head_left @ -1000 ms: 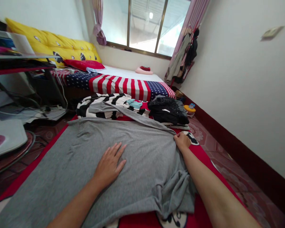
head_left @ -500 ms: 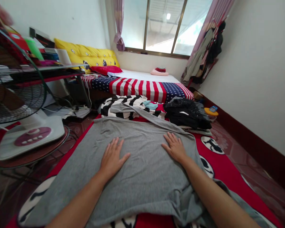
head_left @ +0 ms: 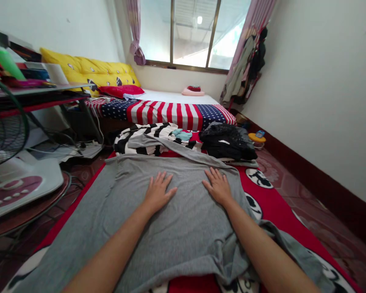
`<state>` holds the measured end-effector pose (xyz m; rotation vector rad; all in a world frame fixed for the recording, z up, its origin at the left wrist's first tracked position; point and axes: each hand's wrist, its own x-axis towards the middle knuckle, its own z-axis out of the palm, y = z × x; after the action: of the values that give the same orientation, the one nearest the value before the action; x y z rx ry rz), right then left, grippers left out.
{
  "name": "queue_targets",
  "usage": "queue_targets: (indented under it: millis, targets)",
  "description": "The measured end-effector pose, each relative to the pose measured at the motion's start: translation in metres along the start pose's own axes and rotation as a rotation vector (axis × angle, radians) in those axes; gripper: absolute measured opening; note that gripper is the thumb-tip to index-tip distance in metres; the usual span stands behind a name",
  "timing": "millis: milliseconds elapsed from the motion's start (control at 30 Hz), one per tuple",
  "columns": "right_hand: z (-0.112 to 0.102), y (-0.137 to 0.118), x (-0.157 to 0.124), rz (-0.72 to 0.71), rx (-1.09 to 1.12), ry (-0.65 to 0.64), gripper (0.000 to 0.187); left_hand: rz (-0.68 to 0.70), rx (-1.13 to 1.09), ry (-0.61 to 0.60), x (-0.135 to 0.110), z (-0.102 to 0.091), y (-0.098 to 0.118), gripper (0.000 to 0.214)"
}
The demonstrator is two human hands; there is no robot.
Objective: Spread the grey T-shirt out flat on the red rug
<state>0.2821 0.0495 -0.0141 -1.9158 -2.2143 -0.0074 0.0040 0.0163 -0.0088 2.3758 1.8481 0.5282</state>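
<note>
A grey garment (head_left: 183, 232) lies spread over a red blanket (head_left: 274, 203) with black-and-white round prints. My left hand (head_left: 159, 191) rests flat on the cloth, left of its upper middle, fingers stretched out. Near the upper right of the cloth, my right hand (head_left: 218, 185) also lies flat with its fingers spread. Neither hand grips anything. Wrinkles run between the two hands, and the fabric is bunched by my right forearm. A grey strip stretches along the far edge, partly over a black-and-white striped cloth (head_left: 149, 130).
Dark folded clothes (head_left: 228, 140) are piled beyond my right hand. A fan (head_left: 6, 130) stands on a stool (head_left: 49, 205) at the left, beside a cluttered desk (head_left: 49, 91). Farther back is a bed (head_left: 167, 97). A yellow-lidded container (head_left: 256, 138) sits by the right wall.
My left hand has slid across the cloth to the right and slightly forward, closer to my right hand. My right hand stays about where it was on the cloth. The view has turned rightward.
</note>
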Motion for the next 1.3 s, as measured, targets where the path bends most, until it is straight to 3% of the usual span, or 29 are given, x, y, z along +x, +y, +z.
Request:
queue_targets:
  millis: [133,500,633,733,833,933,1000,1067,1167,1300]
  targets:
    - [-0.003,-0.001,-0.001,0.011,0.055,-0.01,0.057,-0.005,0.1,0.045,0.0,0.014,0.008,0.059]
    - [-0.008,-0.004,-0.004,0.022,0.171,0.035,0.055,0.004,0.205,0.046,0.0,0.013,0.007,0.057]
    - [-0.022,-0.001,-0.018,0.029,0.249,0.014,0.048,0.014,0.23,0.04,0.0,0.014,0.005,0.058]
    - [-0.045,0.017,-0.047,0.099,0.291,0.073,0.043,0.006,0.24,0.03,0.0,0.014,0.006,0.059]
    - [-0.069,0.046,-0.083,0.325,0.163,0.162,0.035,-0.005,0.253,0.019,0.0,0.013,0.01,0.059]
    - [-0.082,0.068,-0.11,0.517,0.039,-0.016,0.031,-0.015,0.266,0.012,0.0,0.011,0.012,0.059]
    - [-0.083,0.075,-0.12,0.516,0.035,-0.147,0.029,-0.021,0.274,0.005,0.0,0.011,0.012,0.059]
    - [-0.083,0.08,-0.126,0.463,0.061,-0.181,0.021,-0.02,0.278,-0.001,0.0,0.012,0.011,0.059]
    - [-0.086,0.093,-0.134,0.464,0.084,-0.092,0.017,-0.01,0.282,-0.004,0.0,0.013,0.009,0.059]
    - [-0.09,0.121,-0.156,0.451,0.176,-0.008,0.027,-0.012,0.277,0.002,-0.001,0.014,0.009,0.059]
